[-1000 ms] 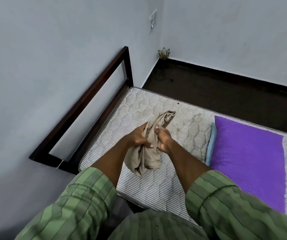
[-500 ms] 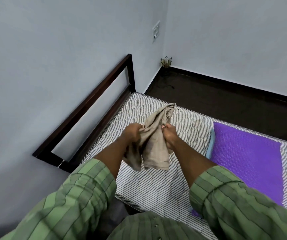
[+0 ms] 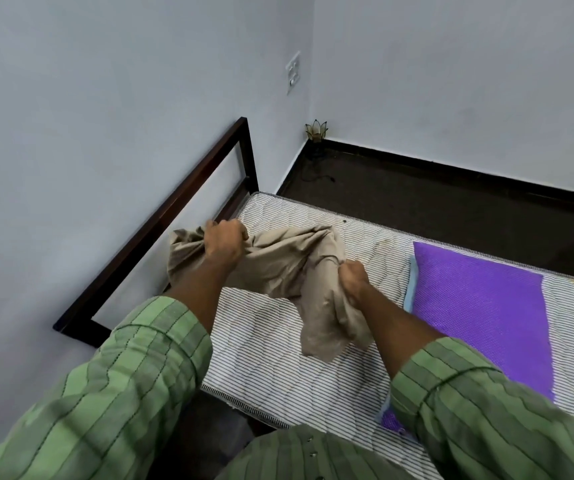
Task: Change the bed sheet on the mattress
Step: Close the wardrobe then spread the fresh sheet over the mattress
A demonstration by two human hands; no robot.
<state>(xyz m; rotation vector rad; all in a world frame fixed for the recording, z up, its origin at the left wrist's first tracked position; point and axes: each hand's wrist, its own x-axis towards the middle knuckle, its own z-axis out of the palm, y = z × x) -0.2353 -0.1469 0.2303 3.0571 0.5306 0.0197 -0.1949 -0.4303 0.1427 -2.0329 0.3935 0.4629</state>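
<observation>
A bunched beige sheet (image 3: 285, 268) hangs between my two hands above the bare striped mattress (image 3: 271, 355). My left hand (image 3: 224, 239) grips one gathered end of it near the headboard side. My right hand (image 3: 354, 280) grips another part lower and to the right, with a loose tail drooping onto the mattress. The cloth between the hands is stretched out and wrinkled.
A purple pillow (image 3: 479, 313) lies on the mattress to the right. The dark wooden bed frame (image 3: 160, 220) stands against the left wall. Dark floor (image 3: 434, 199) runs beyond the bed, with a small lotus-shaped holder (image 3: 316, 129) in the corner and a wall switch (image 3: 292, 72).
My hands have moved apart, the left up and toward the frame, the right to the right, spreading the beige sheet out from a tight bundle.
</observation>
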